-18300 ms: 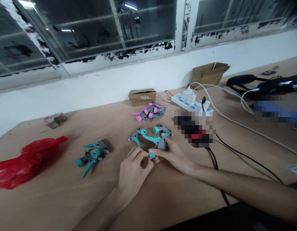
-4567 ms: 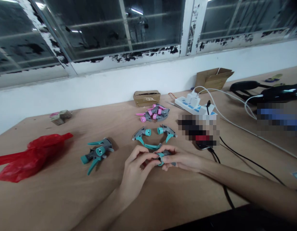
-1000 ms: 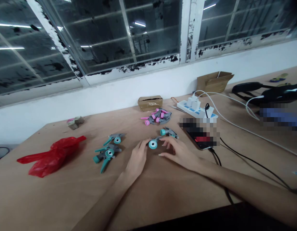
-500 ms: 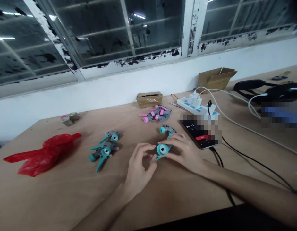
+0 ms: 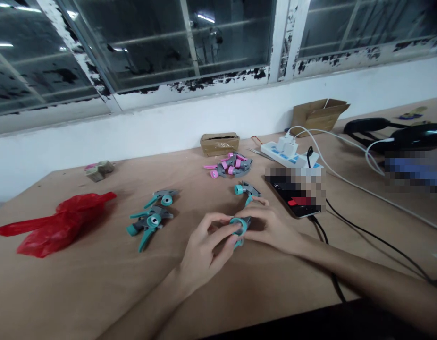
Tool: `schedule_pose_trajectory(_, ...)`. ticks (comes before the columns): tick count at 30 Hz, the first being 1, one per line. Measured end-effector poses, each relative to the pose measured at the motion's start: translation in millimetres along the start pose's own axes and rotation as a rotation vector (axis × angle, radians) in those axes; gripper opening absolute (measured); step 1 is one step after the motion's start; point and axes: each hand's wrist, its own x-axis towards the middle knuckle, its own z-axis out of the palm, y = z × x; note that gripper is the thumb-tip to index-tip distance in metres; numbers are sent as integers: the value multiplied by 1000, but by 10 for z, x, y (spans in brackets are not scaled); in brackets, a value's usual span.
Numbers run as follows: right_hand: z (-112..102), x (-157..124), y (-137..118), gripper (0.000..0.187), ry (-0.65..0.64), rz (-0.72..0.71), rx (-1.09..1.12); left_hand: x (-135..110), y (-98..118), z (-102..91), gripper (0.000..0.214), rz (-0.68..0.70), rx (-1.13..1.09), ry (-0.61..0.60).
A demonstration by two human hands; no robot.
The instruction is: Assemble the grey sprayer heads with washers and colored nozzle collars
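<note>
Both hands meet over the light wooden bench [image 5: 80, 283], near its front middle.

Left hand [image 5: 204, 248]: curled, with thumb and forefinger closed on the round teal collar of a teal-and-grey plastic spray trigger head [image 5: 239, 227].

Right hand [image 5: 275, 226]: palm down, fingers bent and closed round the grey body of the same piece from the other side.

The piece sits between my two hands, low over the bench. I cannot tell whether it touches the wood.

Surroundings:
- A second teal-and-grey trigger head [image 5: 246, 190] lies on the bench just beyond my right fingers. Contact with them is not clear.
- To my left, well apart from the hands, lie two more. The rear trigger head [image 5: 164, 196] is near the front trigger head [image 5: 147, 223].
- Further left is a crumpled red plastic bag [image 5: 59, 222].
- On the far side, a heap of pink-and-grey trigger heads [image 5: 231, 165] lies just in front of a small closed brown cardboard box [image 5: 219, 143].
- Right of that heap is a white power strip [image 5: 275, 152] with plugs in it.
- A dark phone [image 5: 292, 200] lies flat near my right hand, partly blurred.
- A black cable [image 5: 363, 231] crosses the bench to the right of my right forearm.
- An open cardboard box [image 5: 317, 113] stands against the white wall.
</note>
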Motion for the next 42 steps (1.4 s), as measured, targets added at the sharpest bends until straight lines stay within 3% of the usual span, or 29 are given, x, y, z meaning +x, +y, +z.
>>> schedule_pose_trajectory(13, 55, -62, -120, 15, -169, -93, -74, -26, 109, 112, 21, -66, 11, -137)
schedule_pose_trajectory(20, 147, -104, -91, 14, -202, -44, -109, -31, 117, 147, 26, -138, 10, -176)
schedule_pose_trajectory(24, 144, -92, -76, 12, -224, -24, -136, -69, 100, 148, 27, -115, 26, -165)
schedule_pose_trajectory(30, 124, -67, -72, 15, -160, 29, -102, -138, 41, 164, 32, -48, 62, -149)
schedule_pose_trajectory(42, 174, -67, -100, 9, -250, 50, -174, -118, 86, 170, 34, -83, 68, -148)
